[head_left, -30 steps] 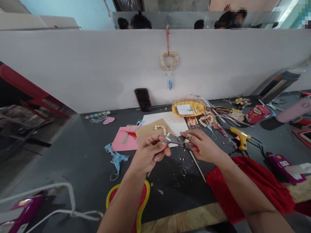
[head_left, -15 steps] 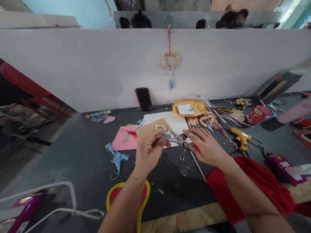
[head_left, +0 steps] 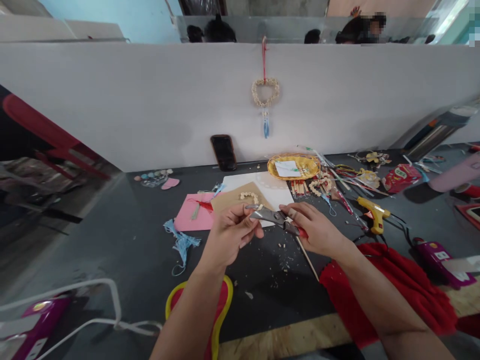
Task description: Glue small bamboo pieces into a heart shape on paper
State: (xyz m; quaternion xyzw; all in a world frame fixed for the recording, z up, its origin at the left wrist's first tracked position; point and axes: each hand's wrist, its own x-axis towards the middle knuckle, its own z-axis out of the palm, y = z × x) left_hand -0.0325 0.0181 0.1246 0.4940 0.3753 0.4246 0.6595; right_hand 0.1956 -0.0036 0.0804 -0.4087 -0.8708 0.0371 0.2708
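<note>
My right hand [head_left: 318, 230] is wrapped round the red handle of the shears [head_left: 272, 216], whose metal blades point left. My left hand [head_left: 234, 230] is closed in a pinch at the blade tips. A tiny cream piece [head_left: 260, 207] shows at the blades; what else the left fingertips grip is hidden. Behind the hands, a curved string of cream beads [head_left: 249, 195] lies on brown paper [head_left: 228, 199]. Below my right hand a thin wooden stick [head_left: 308, 259] slants down to the table; its upper end is hidden. Small pale offcuts [head_left: 284, 265] are scattered beneath the shears.
Pink paper [head_left: 187, 215] and a blue tassel [head_left: 182, 243] lie left. A yellow basket [head_left: 311, 167] and phone [head_left: 224, 152] are at the back. To the right are a yellow glue gun [head_left: 376, 215] and red cloth [head_left: 390, 290]. A beaded heart [head_left: 277, 92] hangs on the partition.
The shears' blades have come closer together. My left fingers have shifted slightly at the blade tips, and the view has moved a little.
</note>
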